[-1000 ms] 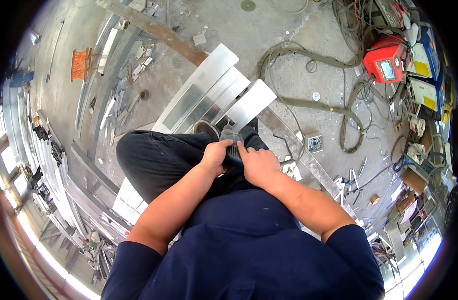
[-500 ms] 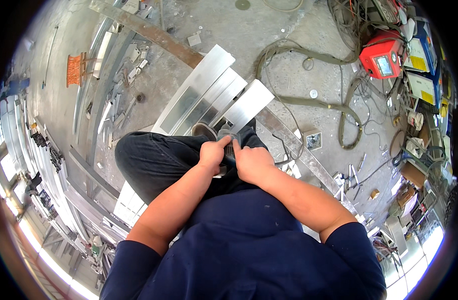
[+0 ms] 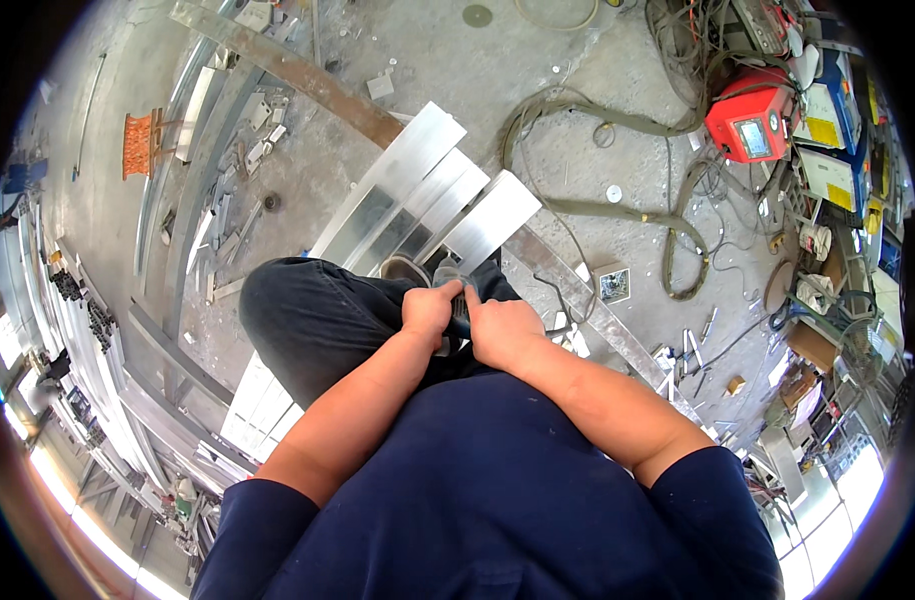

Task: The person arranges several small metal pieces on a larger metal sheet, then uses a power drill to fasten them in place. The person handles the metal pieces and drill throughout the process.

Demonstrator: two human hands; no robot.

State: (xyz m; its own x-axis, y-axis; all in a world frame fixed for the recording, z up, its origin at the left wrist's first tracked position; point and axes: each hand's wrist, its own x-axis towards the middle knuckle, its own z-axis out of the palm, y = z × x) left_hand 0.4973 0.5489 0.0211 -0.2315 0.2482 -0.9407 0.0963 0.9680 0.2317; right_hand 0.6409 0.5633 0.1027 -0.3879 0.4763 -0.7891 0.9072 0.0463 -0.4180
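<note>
Between my knees my left hand and my right hand come together, both closed. They grip a grey-headed hand tool with a dark ribbed body; most of it is hidden by my fingers, and its exact kind does not show clearly. My left index finger and thumb point in toward the right hand. Just beyond the tool lie several flat silver metal bars, side by side and slanting. The toe of a brown-grey shoe shows to the left of the tool, close to the bars.
A rusty flat beam runs diagonally under the bars. Thick hose loops over the floor at right, near a red machine with a screen. Long metal profiles are stacked at left; an orange rack and scrap pieces lie around.
The whole view has shifted slightly, with floor items at the right sitting a little farther left. Both hands keep the same grip on the hand tool.
</note>
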